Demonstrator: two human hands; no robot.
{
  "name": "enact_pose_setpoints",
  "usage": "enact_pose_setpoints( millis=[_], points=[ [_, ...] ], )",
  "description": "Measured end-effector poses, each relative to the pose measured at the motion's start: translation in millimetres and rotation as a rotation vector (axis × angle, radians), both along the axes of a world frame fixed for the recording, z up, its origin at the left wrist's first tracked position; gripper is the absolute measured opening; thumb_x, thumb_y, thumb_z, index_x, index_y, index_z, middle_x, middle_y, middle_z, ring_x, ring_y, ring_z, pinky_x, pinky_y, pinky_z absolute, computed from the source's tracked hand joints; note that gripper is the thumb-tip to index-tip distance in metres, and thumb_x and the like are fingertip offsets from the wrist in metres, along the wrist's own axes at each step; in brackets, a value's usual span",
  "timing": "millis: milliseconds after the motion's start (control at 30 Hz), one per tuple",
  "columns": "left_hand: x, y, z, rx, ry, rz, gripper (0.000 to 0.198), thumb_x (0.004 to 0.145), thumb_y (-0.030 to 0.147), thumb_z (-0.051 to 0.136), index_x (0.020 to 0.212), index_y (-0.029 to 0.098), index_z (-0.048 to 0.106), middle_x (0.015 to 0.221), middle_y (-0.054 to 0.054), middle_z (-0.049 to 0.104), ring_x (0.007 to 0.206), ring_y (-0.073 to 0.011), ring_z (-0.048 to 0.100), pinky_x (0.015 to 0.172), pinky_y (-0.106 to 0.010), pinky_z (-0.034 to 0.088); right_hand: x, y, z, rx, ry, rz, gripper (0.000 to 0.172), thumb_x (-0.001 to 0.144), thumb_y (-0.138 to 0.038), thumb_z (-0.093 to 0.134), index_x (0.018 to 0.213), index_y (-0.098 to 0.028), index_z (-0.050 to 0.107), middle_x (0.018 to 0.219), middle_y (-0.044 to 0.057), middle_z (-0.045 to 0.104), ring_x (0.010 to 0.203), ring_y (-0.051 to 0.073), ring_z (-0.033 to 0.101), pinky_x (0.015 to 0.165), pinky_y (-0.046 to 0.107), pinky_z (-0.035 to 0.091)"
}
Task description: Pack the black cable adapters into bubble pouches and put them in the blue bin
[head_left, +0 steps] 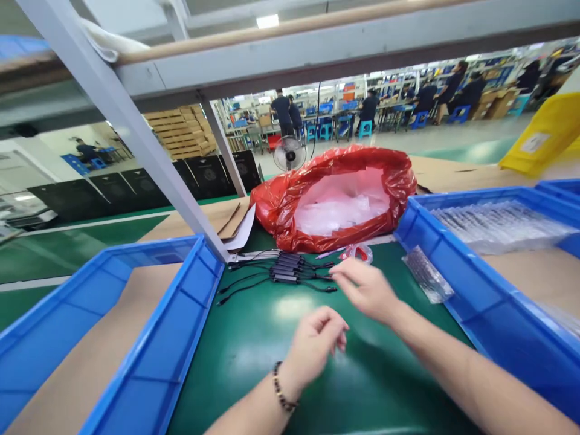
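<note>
My right hand (365,288) hovers over the green mat (272,344), fingers stretched toward a row of small black adapters with cables (285,272); it holds nothing I can see. My left hand (315,344), with a bead bracelet at the wrist, hangs lower over the mat with its fingers loosely curled and nothing visible in them. A small roll of red-and-clear tape (357,252) and a pen (330,254) lie just beyond my right hand.
A red plastic bag (276,211) with clear bags inside sits at the back. Blue bins flank the mat: left bin (181,320) lined with cardboard, right bin (435,254) holding packed clear bags. A small clear bag (428,278) leans on it. A grey frame post (149,157) slants across. People work far behind.
</note>
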State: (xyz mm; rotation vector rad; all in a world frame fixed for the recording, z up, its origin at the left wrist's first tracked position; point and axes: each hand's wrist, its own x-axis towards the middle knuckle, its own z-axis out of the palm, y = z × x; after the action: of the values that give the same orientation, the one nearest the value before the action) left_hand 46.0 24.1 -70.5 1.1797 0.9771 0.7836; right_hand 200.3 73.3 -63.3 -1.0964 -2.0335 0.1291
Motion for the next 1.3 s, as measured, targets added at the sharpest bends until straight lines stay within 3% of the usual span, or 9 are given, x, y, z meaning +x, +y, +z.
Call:
enact_pose_setpoints(
  millis=[200, 267, 467, 633, 767, 900, 1000, 1133, 1300],
  points=[
    [12.4, 41.5, -37.9, -0.201, 0.210, -0.631, 0.017, 0.065, 0.023, 0.047, 0.055, 0.015, 0.058, 0.043, 0.003, 0.052, 0.031, -0.0050, 0.042, 0.028, -0.017, 0.019, -50.3, 44.9, -45.1, -0.449, -0.500, -0.181, 0.017, 0.082, -0.020, 0.050, 0.091, -0.015, 0.064, 0.090, 0.009, 0.063, 0.076, 0.020, 0.062, 0.065, 0.027, 0.046],
    [6.2, 51.3, -51.4, -0.271, 0.176, -0.669, 0.016, 0.063, 0.024, 0.047, 0.057, 0.014, 0.059, 0.044, 0.002, 0.054, 0.029, -0.0059, 0.044, 0.026, -0.017, 0.020, -61.3, 52.9, -55.8, -0.464, -0.519, -0.200, 0.015, 0.079, -0.018, 0.052, 0.083, -0.011, 0.065, 0.085, 0.012, 0.064, 0.073, 0.022, 0.063, 0.063, 0.028, 0.045],
    [1.5, 61.0, -74.7, -0.441, -0.227, -0.303, 0.016, 0.060, 0.024, 0.055, 0.061, 0.008, 0.059, 0.045, -0.004, 0.056, 0.030, -0.0095, 0.047, 0.027, -0.018, 0.024, -57.0, 42.7, -42.7, -0.420, -0.473, -0.208, 0.021, 0.081, -0.016, 0.044, 0.077, -0.014, 0.064, 0.080, 0.008, 0.064, 0.070, 0.018, 0.062, 0.061, 0.025, 0.043],
    [-8.2, 75.3, -70.9, -0.388, -0.634, 0.058, 0.017, 0.060, 0.014, 0.057, 0.077, 0.015, 0.057, 0.041, 0.007, 0.043, 0.030, -0.0029, 0.033, 0.031, -0.014, 0.018, -11.0, 22.6, -34.0, -0.129, -0.166, -0.162, 0.023, 0.082, -0.019, 0.041, 0.072, -0.017, 0.061, 0.068, 0.004, 0.058, 0.061, 0.013, 0.056, 0.057, 0.021, 0.040],
    [-25.4, 81.4, -64.4, -0.332, -0.869, 0.055, 0.020, 0.064, 0.014, 0.056, 0.083, 0.014, 0.062, 0.055, -0.002, 0.061, 0.037, -0.0067, 0.047, 0.037, -0.017, 0.033, 15.3, 16.6, -50.4, 0.057, 0.087, -0.152, 0.022, 0.086, -0.020, 0.040, 0.082, -0.017, 0.062, 0.071, 0.004, 0.056, 0.061, 0.012, 0.054, 0.057, 0.021, 0.043],
    [-24.9, 70.5, -56.9, -0.250, -0.818, -0.076, 0.027, 0.074, 0.035, 0.055, 0.087, 0.013, 0.066, 0.076, -0.014, 0.069, 0.052, -0.0178, 0.062, 0.048, -0.026, 0.045, 16.9, 19.4, -69.3, 0.107, 0.317, -0.193, 0.023, 0.084, -0.023, 0.047, 0.106, -0.019, 0.054, 0.091, 0.007, 0.053, 0.066, 0.012, 0.053, 0.061, 0.024, 0.045],
    [-12.3, 61.8, -48.3, -0.056, -0.688, 0.048, 0.029, 0.071, 0.030, 0.063, 0.096, 0.015, 0.063, 0.083, -0.013, 0.069, 0.063, -0.0189, 0.064, 0.060, -0.028, 0.048, 8.7, 22.6, -79.8, -0.029, 0.497, -0.242, 0.028, 0.084, -0.033, 0.048, 0.107, -0.017, 0.049, 0.087, 0.005, 0.053, 0.058, 0.011, 0.049, 0.057, 0.025, 0.045],
    [5.9, 63.6, -45.9, 0.079, -0.559, 0.337, 0.068, 0.068, 0.024, 0.068, 0.127, 0.026, 0.035, 0.094, -0.008, 0.067, 0.079, -0.0195, 0.064, 0.075, -0.032, 0.047, -4.8, 21.2, -86.4, -0.477, 0.586, 0.043, 0.045, 0.086, -0.051, 0.030, 0.075, -0.015, 0.056, 0.062, 0.002, 0.054, 0.050, 0.010, 0.045, 0.049, 0.023, 0.039],
    [20.5, 73.3, -56.6, 0.036, -0.403, 0.431, 0.041, 0.063, 0.024, 0.069, 0.101, 0.016, 0.053, 0.089, -0.009, 0.067, 0.091, -0.0205, 0.061, 0.080, -0.029, 0.044, -17.6, 14.4, -82.6, -0.832, 0.571, 0.256, 0.037, 0.074, -0.049, 0.052, 0.059, -0.015, 0.052, 0.052, -0.001, 0.051, 0.045, 0.009, 0.041, 0.045, 0.020, 0.032]
  ],
)
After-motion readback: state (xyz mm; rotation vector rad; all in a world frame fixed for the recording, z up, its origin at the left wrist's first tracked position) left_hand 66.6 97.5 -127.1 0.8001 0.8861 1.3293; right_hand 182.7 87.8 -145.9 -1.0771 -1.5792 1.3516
